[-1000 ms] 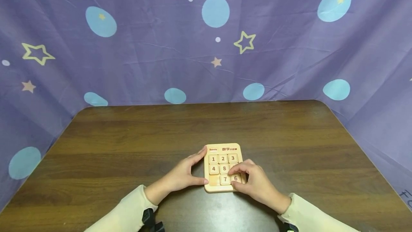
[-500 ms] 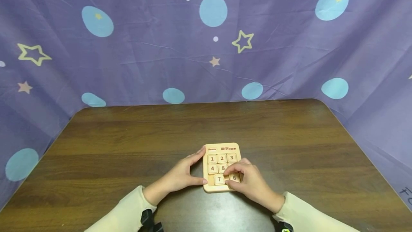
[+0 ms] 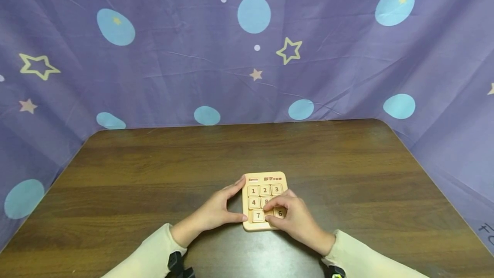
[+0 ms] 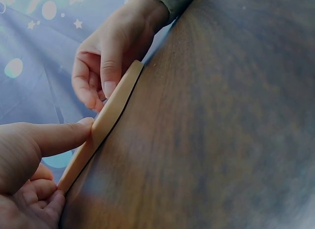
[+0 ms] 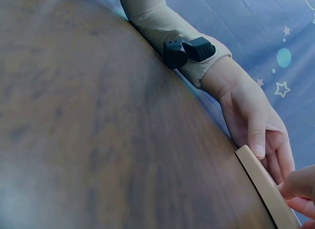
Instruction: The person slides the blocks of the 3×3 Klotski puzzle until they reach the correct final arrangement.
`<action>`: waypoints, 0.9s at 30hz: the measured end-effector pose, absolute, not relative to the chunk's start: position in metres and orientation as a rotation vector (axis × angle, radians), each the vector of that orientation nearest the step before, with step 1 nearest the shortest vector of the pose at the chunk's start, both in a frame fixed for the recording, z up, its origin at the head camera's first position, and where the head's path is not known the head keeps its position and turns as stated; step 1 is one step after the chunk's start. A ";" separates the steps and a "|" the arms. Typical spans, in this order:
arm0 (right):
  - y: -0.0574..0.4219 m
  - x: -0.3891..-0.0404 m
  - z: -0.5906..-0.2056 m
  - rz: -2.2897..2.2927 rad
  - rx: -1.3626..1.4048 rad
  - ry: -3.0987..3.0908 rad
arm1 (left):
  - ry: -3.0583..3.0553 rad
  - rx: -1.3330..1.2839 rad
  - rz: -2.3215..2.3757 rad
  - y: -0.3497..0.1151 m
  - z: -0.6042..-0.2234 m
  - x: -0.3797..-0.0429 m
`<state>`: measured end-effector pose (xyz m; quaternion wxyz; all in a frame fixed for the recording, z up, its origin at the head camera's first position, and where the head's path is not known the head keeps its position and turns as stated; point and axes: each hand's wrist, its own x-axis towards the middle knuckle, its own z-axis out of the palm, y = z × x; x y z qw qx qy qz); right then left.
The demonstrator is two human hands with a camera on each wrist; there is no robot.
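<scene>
A light wooden number slide puzzle (image 3: 266, 227) lies on the brown table in the head view. Tiles 1, 2, 3 fill its top row, and 4 and 8 show below. Tile 7 (image 3: 258, 215) sits at the bottom left, with tile 6 (image 3: 280, 213) at the bottom right and a gap between them. My left hand (image 3: 212, 213) braces the puzzle's left edge, thumb low and forefinger at the upper corner. Over the right side is my right hand (image 3: 295, 216), thumb and forefinger spread, their tips at tile 7's right edge. It hides the middle row's right end.
The wooden table (image 3: 154, 162) stretches away on all sides of the puzzle. Behind it hangs a purple curtain (image 3: 173, 55) with stars and blue dots. A black device (image 5: 189, 50) is strapped over the left sleeve.
Tile 7 has slid left from the bottom middle to the bottom left corner, the right thumb and forefinger moving left behind it. The left hand stays at the puzzle's edge.
</scene>
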<state>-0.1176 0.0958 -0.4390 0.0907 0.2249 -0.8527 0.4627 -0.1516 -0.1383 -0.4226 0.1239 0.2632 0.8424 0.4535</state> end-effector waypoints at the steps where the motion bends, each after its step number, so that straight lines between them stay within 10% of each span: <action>1: 0.095 -0.117 -0.439 1.377 0.668 -2.534 | 2.457 0.771 1.323 -0.138 -0.423 -0.152; 27: 0.100 -0.125 -0.439 1.422 0.663 -2.496 | 2.463 0.766 1.299 -0.139 -0.423 -0.152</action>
